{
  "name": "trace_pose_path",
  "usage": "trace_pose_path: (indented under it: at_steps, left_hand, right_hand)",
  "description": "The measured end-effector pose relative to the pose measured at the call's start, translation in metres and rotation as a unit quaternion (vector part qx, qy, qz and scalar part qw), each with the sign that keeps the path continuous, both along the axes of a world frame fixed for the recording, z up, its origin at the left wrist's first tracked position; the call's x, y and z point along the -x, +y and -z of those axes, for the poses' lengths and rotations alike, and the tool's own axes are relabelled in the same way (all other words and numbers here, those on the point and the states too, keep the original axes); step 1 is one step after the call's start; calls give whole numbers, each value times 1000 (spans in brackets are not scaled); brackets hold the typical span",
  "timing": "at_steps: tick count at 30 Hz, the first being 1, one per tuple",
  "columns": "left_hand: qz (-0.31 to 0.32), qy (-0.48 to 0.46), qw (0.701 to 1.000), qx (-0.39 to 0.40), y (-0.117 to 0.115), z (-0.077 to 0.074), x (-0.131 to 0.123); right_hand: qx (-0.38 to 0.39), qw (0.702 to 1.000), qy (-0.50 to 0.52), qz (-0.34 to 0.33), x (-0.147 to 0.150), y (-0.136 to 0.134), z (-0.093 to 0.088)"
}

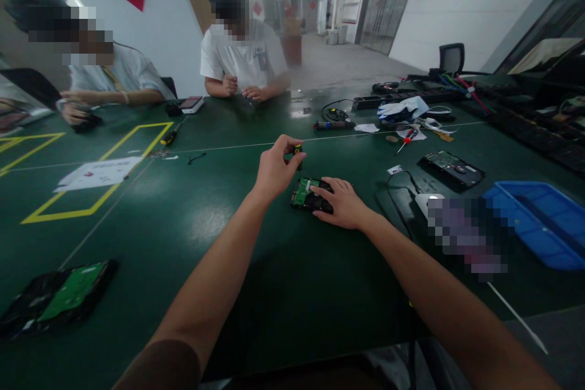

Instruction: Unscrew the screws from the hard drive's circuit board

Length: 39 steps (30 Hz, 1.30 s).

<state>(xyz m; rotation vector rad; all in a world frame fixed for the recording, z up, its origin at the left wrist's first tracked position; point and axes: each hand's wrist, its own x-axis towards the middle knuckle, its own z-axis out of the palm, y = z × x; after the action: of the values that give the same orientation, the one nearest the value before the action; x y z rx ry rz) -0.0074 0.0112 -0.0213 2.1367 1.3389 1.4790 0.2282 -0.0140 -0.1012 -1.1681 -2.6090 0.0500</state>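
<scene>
- Left hand (274,169), centre of the frame: fingers and thumb pinch the handle of a small screwdriver (298,150), which stands nearly upright with its shaft pointing down toward the far edge of the hard drive; whether the tip touches is too small to tell.
- Right hand (343,202), just right of centre: it grasps the hard drive from above, with fingers across its top and thumb at the near edge.
- Hard drive (300,195), centre of the frame: lies flat on the green table (146,244), circuit board facing up.
- Second drive (450,169), right of the frame: lies board up, near a blue tray (555,237).
- Third drive (66,294), lower left: its green board also faces up.
- Red-handled screwdriver (412,133), upper right: lies near a blue-and-white cloth (402,108).
- White sheet (101,173), left of the frame: overlaps a yellow tape outline (68,216).
- Two co-workers, upper left (132,67) and upper centre (251,58): both sit at the far side of the table.
</scene>
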Motion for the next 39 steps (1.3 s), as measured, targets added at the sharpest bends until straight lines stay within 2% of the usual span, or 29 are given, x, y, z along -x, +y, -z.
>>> trace_pose_path:
  at_steps: [12,20,25,39]
  left_hand:
    - [9,0,1000,-3,0,1,1]
    - [-38,40,997,-49,-6,-8,1]
    - [-46,62,996,-49,-4,-7,3]
    - [-15,-12,1000,-11,2,2,0]
  right_hand:
    - [-1,1000,-16,-1,2,-1,-3]
    - [-3,1000,-16,2,1,0,-1]
    - [0,1000,-9,2,1,1,1]
    - [2,1000,-9,6,0,0,0]
